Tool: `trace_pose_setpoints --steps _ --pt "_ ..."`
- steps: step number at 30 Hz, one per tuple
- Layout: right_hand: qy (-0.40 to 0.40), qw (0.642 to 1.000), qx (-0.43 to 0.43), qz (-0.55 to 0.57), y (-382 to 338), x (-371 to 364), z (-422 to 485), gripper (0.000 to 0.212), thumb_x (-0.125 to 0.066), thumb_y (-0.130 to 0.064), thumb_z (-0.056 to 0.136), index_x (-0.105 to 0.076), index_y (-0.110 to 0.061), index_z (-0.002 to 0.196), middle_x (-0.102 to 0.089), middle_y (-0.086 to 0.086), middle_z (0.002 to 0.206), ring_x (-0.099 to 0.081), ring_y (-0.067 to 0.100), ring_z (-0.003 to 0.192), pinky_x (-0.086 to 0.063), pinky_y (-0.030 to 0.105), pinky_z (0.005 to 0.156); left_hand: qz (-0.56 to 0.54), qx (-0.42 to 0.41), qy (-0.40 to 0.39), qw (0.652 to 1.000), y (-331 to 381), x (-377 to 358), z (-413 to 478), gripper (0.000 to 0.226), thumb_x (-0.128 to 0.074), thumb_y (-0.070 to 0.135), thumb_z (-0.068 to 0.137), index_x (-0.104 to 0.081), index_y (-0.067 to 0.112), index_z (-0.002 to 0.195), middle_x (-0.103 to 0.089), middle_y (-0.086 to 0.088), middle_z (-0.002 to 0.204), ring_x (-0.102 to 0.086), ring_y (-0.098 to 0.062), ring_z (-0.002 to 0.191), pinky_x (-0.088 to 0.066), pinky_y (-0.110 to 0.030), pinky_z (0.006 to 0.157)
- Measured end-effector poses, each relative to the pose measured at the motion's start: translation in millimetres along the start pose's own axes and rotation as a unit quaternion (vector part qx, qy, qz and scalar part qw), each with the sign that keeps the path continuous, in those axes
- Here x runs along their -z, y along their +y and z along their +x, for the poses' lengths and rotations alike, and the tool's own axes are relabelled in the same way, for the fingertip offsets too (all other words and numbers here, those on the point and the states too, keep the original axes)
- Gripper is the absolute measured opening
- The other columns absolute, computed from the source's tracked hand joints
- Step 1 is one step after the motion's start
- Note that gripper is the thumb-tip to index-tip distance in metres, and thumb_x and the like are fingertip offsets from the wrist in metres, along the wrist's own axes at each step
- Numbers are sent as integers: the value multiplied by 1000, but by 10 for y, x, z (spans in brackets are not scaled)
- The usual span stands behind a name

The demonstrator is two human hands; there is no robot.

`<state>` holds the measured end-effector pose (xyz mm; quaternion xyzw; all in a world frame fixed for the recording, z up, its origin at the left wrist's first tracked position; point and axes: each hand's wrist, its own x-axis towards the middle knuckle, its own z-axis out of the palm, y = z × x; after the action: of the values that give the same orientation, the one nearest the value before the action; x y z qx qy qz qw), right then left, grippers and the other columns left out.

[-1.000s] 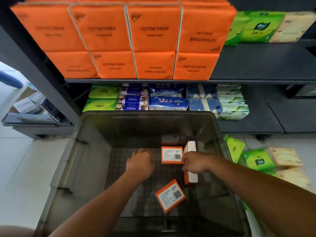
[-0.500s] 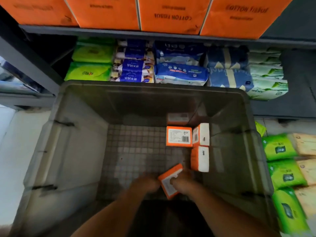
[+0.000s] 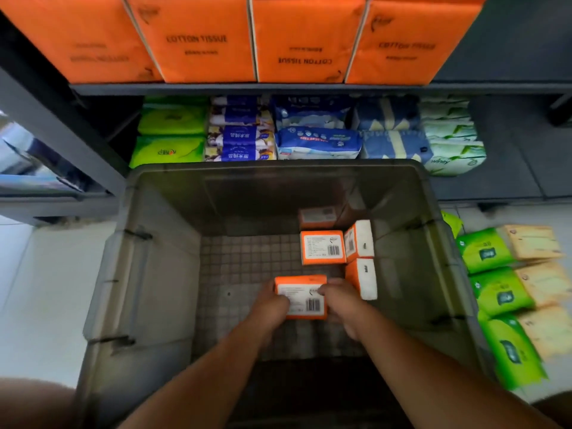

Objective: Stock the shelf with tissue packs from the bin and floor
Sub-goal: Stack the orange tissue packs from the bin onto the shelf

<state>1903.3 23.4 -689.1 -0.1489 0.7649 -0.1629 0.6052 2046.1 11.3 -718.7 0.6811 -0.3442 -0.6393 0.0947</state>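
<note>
Inside the grey plastic bin (image 3: 161, 274), both hands hold one orange tissue pack (image 3: 305, 300) with its white barcode label facing up. My left hand (image 3: 272, 305) grips its left end and my right hand (image 3: 343, 305) grips its right end. Further back on the bin floor lie another orange pack (image 3: 322, 246) label up and two orange packs standing on edge, one (image 3: 359, 241) behind the other (image 3: 362, 278). A row of large orange cotton tissue packs (image 3: 306, 41) fills the upper shelf (image 3: 309, 88).
The lower shelf holds green (image 3: 168, 150), blue (image 3: 318, 144) and white-green packs (image 3: 455, 150), with bare dark shelf (image 3: 510, 168) to their right. Green (image 3: 495, 292) and beige packs (image 3: 538, 280) lie on the white floor right of the bin. A grey shelf post (image 3: 55, 125) stands at left.
My head tilted down toward the bin. Both hands came together at the near orange pack, took hold of its ends and turned it square, label up.
</note>
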Motion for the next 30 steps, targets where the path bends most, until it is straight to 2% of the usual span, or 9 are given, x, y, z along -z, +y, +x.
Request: trace_pose_setpoints --steps 2,5,8,11,18,23,25,27,30 --pt "12 999 44 9 -129 38 -132 10 -50 -16 100 -59 -20 103 -69 2 104 -65 20 93 -49 35 78 -16 -33 14 999 211 86 -198 37 -45 -12 91 -57 19 108 -67 -1 108 -62 -12 89 -48 -18 66" --pt "13 995 101 11 -310 49 -391 28 -55 -23 99 -51 -28 126 -63 4 122 -60 22 104 -45 33 74 -33 -76 36 996 455 244 -459 39 -45 -14 89 -59 14 113 -67 -4 110 -61 -16 94 -46 -22 75" --pt "9 987 162 8 -468 21 -693 26 -55 -26 99 -51 -30 125 -65 -2 112 -60 17 102 -44 37 85 -32 -122 53 991 625 482 -701 39 -47 -11 88 -58 10 119 -69 -10 116 -65 -18 96 -49 -25 77" --pt "0 975 220 26 -608 -22 -994 19 -55 -25 99 -55 -31 117 -70 -2 109 -67 17 97 -55 45 89 -37 -155 71 985 823 745 -994 43 -49 -5 91 -53 13 129 -69 -9 115 -66 -20 98 -53 -29 76" --pt "-27 946 320 45 -1007 -18 -1724 30 -56 -24 99 -53 -36 126 -71 -3 113 -68 18 103 -58 42 88 24 -263 107 959 1197 1167 -1657 50 -52 1 92 -48 27 134 -71 3 101 -68 -15 90 -45 -21 53" --pt "-62 918 386 71 -1227 43 -2154 35 -57 -22 99 -51 -33 131 -74 -3 109 -69 19 103 -53 34 72 102 -367 143 914 1376 1399 -2082 57 -53 0 91 -44 43 128 -65 12 106 -67 -17 94 -44 -20 56" --pt "-68 907 408 82 -1308 78 -2292 39 -60 -21 98 -49 -34 133 -75 -4 106 -70 18 102 -53 35 73 121 -415 154 889 1453 1475 -2196 64 -53 -6 87 -42 41 130 -63 13 105 -66 -21 98 -44 -22 60" --pt "-73 896 428 93 -1378 115 -2429 40 -61 -20 97 -49 -33 133 -76 -4 105 -71 17 100 -55 35 73 147 -443 165 869 1538 1533 -2285 77 -55 -11 79 -41 40 135 -64 11 113 -63 -14 106 -53 -27 76" --pt "-88 880 459 89 -1477 156 -2631 33 -58 -19 99 -55 -32 128 -76 -4 104 -73 15 97 -54 33 71 172 -497 183 830 1640 1601 -2390 97 -72 1 72 -29 50 144 -58 10 129 -57 -11 120 -53 -42 95"
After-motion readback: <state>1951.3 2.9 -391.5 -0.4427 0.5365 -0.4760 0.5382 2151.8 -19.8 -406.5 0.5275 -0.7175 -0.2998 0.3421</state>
